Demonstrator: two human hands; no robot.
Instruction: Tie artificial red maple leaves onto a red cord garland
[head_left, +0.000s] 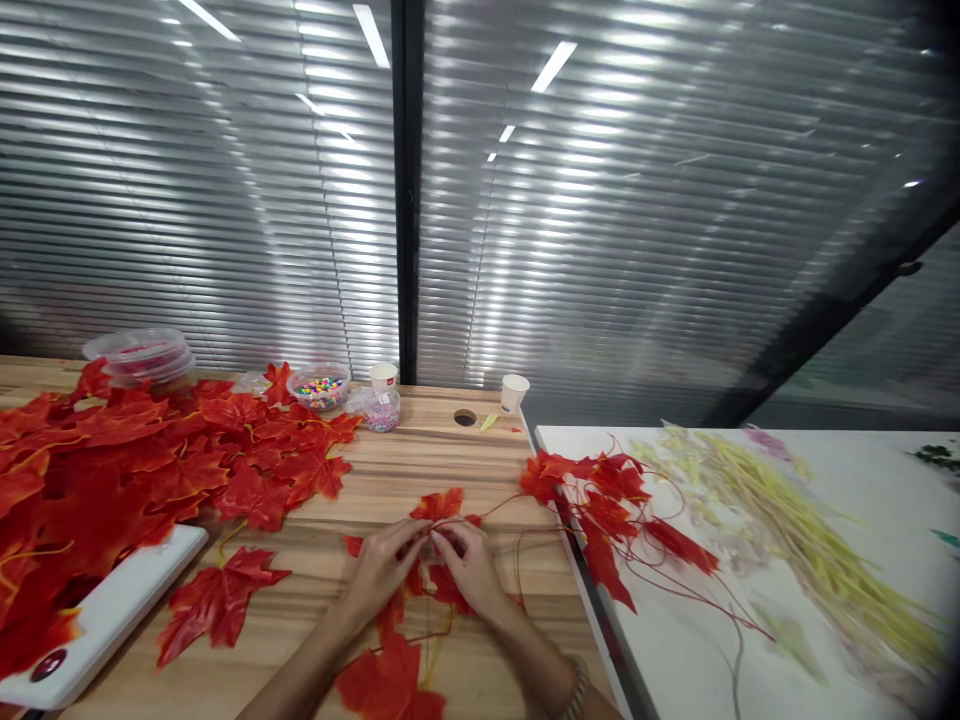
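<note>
Right over the wooden table (442,455), the left hand (388,562) and right hand (471,568) are pinched tight on thin red cord (503,505) by a red leaf (441,503), with one bunch (609,512) seemingly strung and a huge pile (127,450) yet to go.

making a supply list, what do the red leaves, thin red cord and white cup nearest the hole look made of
Red leaves: perhaps coated fabric or plastic, semi-glossy, by their highlights and creases. Thin red cord: probably string, curling loosely; finish unclear. White cup: likely smooth paper, given its tapered, disposable look.
</note>
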